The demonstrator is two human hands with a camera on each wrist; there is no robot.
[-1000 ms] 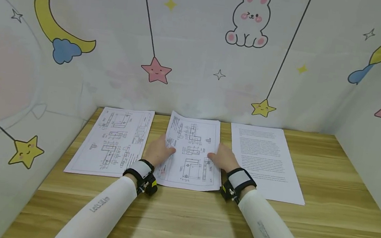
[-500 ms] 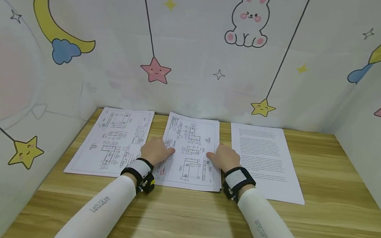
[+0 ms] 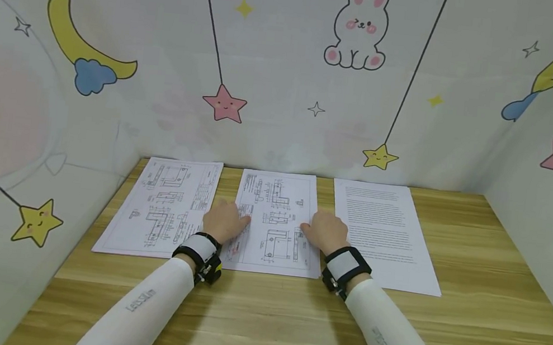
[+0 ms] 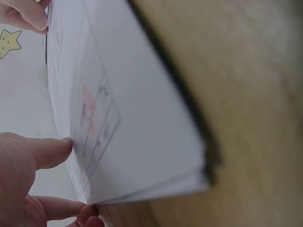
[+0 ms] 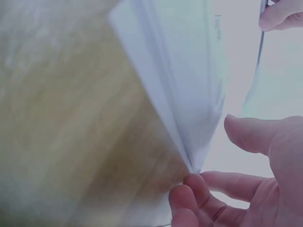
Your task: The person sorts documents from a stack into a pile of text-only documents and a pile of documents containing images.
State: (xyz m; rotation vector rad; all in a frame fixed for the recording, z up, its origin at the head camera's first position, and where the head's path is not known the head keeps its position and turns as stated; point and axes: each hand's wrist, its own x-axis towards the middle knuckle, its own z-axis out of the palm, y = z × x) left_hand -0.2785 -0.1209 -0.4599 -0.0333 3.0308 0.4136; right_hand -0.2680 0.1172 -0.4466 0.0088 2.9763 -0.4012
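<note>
A stack of printed technical drawings [image 3: 275, 251] lies in the middle of the table, between my two hands. My left hand [image 3: 223, 222] grips its left edge, the thumb on the top sheet and the fingers at the side. In the left wrist view that thumb [image 4: 54, 152] presses near a red mark, and the sheets' near corner shows slightly fanned layers. At the right edge, my right hand [image 3: 326, 232] holds the stack with its thumb over the top sheet. Its curled fingertips [image 5: 196, 187] meet the sheets' edge in the right wrist view, where the pages bow a little.
To the left lies another stack of drawings [image 3: 161, 211], close to my left hand. On the right is a page of printed text [image 3: 387, 229], partly beneath my right hand in the head view. A patterned curtain [image 3: 277, 71] rises behind the wooden table [image 3: 260, 322].
The middle stack's raised far-left corner has come down, and its far edge now lies straight. Both hands stay at its sides, shifted only slightly.
</note>
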